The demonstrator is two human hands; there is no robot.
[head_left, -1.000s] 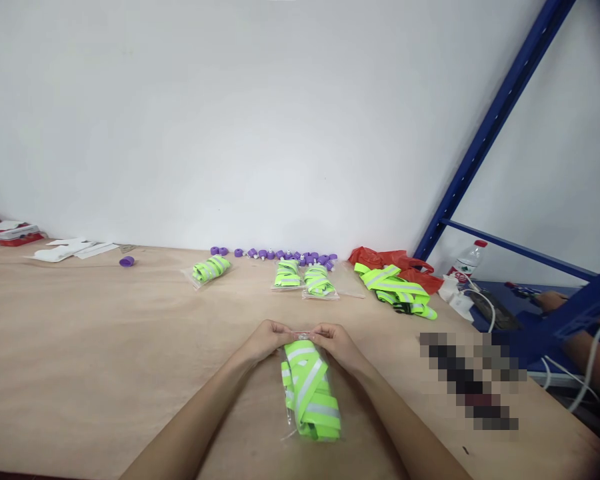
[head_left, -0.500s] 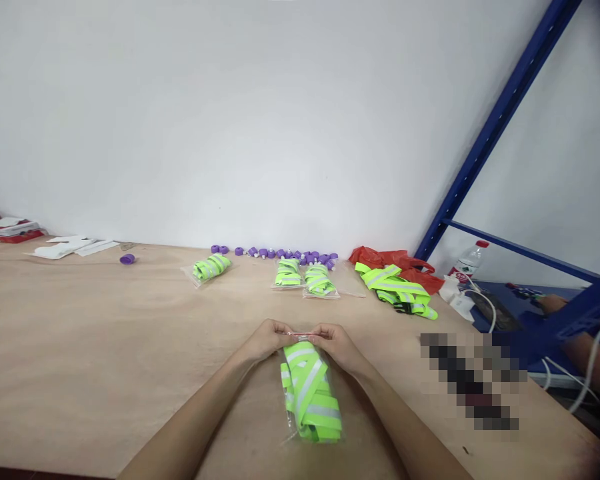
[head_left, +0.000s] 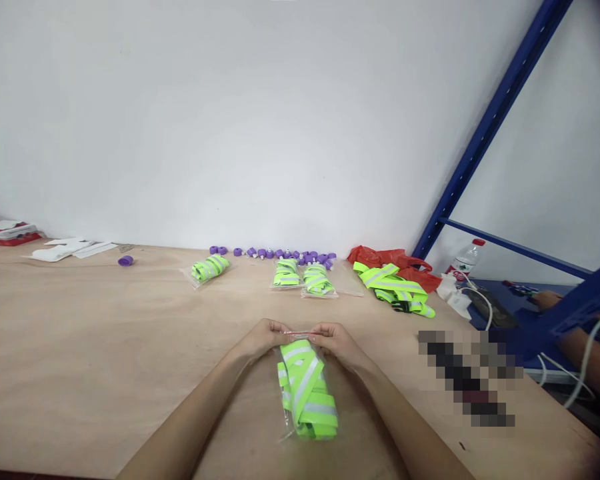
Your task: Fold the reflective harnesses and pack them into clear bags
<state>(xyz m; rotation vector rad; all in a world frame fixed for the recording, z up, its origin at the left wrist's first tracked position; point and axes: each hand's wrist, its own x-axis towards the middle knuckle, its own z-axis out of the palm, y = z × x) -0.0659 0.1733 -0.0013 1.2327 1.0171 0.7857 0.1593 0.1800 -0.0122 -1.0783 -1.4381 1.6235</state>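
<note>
A clear zip bag with a folded yellow-green reflective strap (head_left: 307,390) inside lies near the front of the wooden table (head_left: 130,347). My left hand (head_left: 267,335) pinches the left end of its red-lined top edge, and my right hand (head_left: 333,339) pinches the right end. Both hands are closed, thumbs towards each other. Beyond them are three more bagged straps: one at the left (head_left: 210,267), one in the middle (head_left: 287,272) and another beside it (head_left: 318,280). Loose reflective straps (head_left: 397,288) with black buckles lie to the right.
Several purple caps (head_left: 263,253) line the wall; a single one (head_left: 125,261) lies left, near white papers (head_left: 70,249). At right are a red plastic bag (head_left: 380,256), a bottle (head_left: 467,258), a blue frame (head_left: 490,133) and another person's arm (head_left: 587,353).
The view has shifted slightly, and things appear a little further left. Both hands still pinch the bag's top edge, with little visible movement.
</note>
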